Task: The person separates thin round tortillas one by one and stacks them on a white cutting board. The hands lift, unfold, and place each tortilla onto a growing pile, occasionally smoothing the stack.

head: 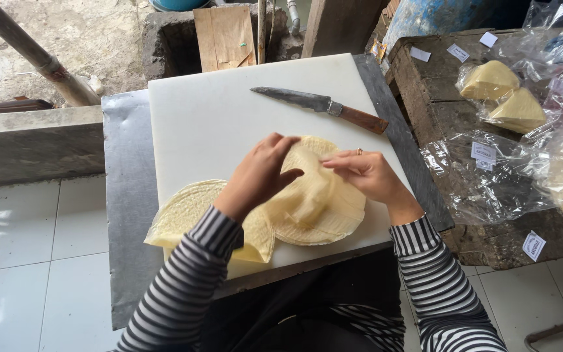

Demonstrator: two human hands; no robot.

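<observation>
Wrappers: bagged stack [184,212] lies at the white cutting board's [216,111] near-left edge, loose round stack [324,215] just right of it. Left hand [259,176] and right hand [366,175] both pinch one thin sheet [307,176], peeling it up over the loose stack, wrists bent inward. Knife [320,105] idle behind. Filled bags [500,91] on right counter [438,104].
</observation>
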